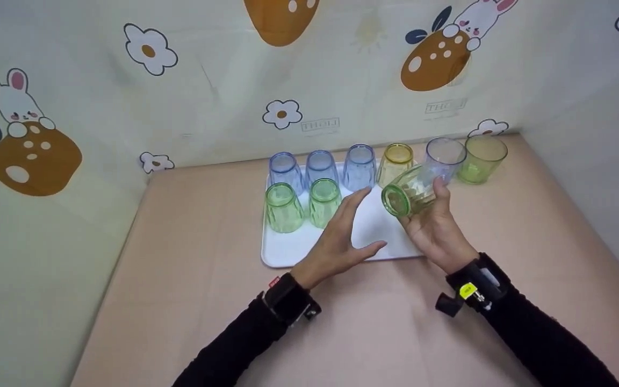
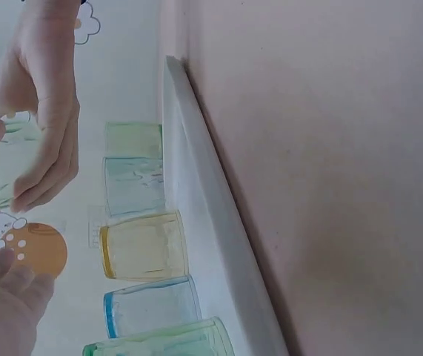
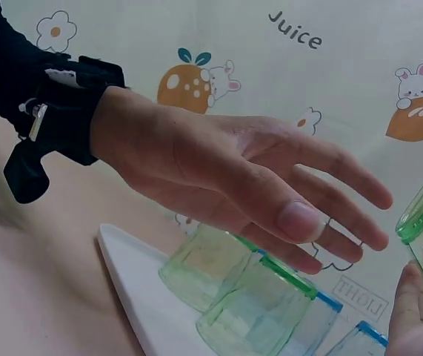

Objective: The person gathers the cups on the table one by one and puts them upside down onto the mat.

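Observation:
In the head view my right hand (image 1: 438,236) grips a green glass (image 1: 409,193), tilted with its thick base toward my left hand. My left hand (image 1: 336,242) hovers over the front of the white tray (image 1: 299,251), thumb and fingers spread, holding nothing. On the tray stand two green glasses (image 1: 285,209), bottoms up, left of that hand. Behind them is a row of blue glasses (image 1: 321,166) and a yellow glass (image 1: 397,158), also inverted. The left wrist view shows my right hand (image 2: 52,104) around the green glass (image 2: 11,167).
Right of the tray, at the back of the table (image 1: 191,252), a pale blue glass (image 1: 445,153) and a yellow-green glass (image 1: 482,158) stand upright, rims up. A printed cloth (image 1: 207,107) with rabbits and flowers hangs behind the table and along both sides.

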A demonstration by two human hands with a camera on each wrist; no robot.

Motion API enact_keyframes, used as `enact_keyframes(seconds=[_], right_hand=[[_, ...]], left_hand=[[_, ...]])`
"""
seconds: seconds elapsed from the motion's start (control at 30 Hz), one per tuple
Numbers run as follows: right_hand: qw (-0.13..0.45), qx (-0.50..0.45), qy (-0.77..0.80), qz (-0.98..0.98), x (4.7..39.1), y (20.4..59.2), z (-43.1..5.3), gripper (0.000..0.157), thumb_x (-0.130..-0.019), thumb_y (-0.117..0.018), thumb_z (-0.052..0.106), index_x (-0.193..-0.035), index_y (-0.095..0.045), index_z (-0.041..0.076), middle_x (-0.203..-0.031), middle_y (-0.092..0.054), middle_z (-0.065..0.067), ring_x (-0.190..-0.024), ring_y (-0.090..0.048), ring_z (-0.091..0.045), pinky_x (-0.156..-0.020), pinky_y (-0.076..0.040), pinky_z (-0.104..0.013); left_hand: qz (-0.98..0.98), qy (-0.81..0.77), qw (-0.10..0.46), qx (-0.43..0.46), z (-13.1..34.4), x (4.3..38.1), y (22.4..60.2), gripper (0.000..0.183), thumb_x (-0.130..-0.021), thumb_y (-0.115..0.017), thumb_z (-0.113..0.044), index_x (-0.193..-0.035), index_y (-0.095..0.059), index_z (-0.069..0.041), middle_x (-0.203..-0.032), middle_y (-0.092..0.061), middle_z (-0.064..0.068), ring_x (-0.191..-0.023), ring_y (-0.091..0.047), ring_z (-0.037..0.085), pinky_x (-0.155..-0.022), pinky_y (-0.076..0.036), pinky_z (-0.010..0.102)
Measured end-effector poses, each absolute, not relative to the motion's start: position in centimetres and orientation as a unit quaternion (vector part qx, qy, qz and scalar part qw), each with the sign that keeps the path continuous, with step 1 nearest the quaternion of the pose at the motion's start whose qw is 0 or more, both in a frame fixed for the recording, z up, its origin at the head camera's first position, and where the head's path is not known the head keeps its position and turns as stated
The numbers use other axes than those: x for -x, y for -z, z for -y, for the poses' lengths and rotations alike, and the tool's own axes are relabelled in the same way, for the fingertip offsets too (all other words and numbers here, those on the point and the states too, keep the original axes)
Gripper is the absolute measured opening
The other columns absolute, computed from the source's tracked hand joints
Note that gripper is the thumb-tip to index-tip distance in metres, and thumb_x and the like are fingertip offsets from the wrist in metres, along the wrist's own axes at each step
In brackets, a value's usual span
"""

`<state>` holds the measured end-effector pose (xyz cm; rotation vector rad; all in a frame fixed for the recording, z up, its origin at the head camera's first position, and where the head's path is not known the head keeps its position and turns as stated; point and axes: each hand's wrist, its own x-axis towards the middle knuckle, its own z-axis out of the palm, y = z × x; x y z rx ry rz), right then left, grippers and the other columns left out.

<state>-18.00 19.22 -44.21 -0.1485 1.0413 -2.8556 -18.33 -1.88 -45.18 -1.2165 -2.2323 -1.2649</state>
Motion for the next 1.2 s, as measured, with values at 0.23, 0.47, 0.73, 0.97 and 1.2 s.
enact_keyframes(seconds=[0.23, 0.47, 0.73, 0.97, 1.2], right_hand=[[0.095, 0.074, 0.935, -0.333, 16.4, 44.1, -18.0, 0.076, -0.101, -0.049, 0.059, -0.155, -0.027, 0.012, -0.149, -0.036, -0.012, -0.128, -0.049, -0.020, -0.114, -0.033, -0.033], [0.144, 0.089, 0.930, -0.326, 14.7, 43.8, -16.6, 0.079, -0.099, -0.042, 0.065, -0.159, -0.018, 0.019, -0.147, -0.040, -0.009, -0.127, -0.050, -0.017, -0.111, -0.037, -0.031], [0.181, 0.090, 0.927, -0.315, 13.7, 43.9, -15.8, 0.085, -0.092, -0.058, 0.066, -0.150, -0.026, 0.012, -0.133, -0.054, -0.006, -0.118, -0.059, -0.016, -0.104, -0.045, -0.028], [0.206, 0.068, 0.932, -0.289, 13.7, 44.1, -15.7, 0.078, -0.093, -0.061, 0.061, -0.145, -0.034, 0.010, -0.127, -0.059, -0.007, -0.113, -0.062, -0.016, -0.102, -0.046, -0.028], [0.215, 0.060, 0.934, -0.280, 13.7, 44.1, -15.9, 0.063, -0.097, -0.058, 0.056, -0.137, -0.046, 0.010, -0.125, -0.061, -0.006, -0.111, -0.063, -0.015, -0.101, -0.047, -0.027]], left_hand=[[0.760, 0.452, 0.188, 0.427, 0.8, 18.3, 45.0, 0.110, -0.076, -0.092, -0.021, -0.158, -0.021, -0.001, -0.157, -0.030, 0.018, -0.146, -0.028, 0.023, -0.117, -0.028, 0.039], [0.698, 0.515, 0.221, 0.446, 0.3, 18.4, 44.9, 0.111, -0.070, -0.095, -0.015, -0.154, -0.025, 0.000, -0.156, -0.036, 0.017, -0.143, -0.036, 0.029, -0.116, -0.031, 0.046], [0.662, 0.511, 0.256, 0.485, 0.3, 18.3, 44.7, 0.090, -0.074, -0.090, -0.010, -0.146, -0.038, 0.000, -0.150, -0.044, 0.018, -0.141, -0.038, 0.037, -0.115, -0.030, 0.051], [0.663, 0.505, 0.259, 0.488, 0.4, 18.0, 45.0, 0.078, -0.077, -0.087, -0.007, -0.142, -0.045, 0.001, -0.149, -0.047, 0.018, -0.141, -0.038, 0.038, -0.115, -0.030, 0.051], [0.667, 0.499, 0.271, 0.482, 0.4, 17.9, 45.1, 0.079, -0.077, -0.087, -0.007, -0.142, -0.045, 0.003, -0.148, -0.048, 0.018, -0.140, -0.041, 0.037, -0.115, -0.032, 0.050]])
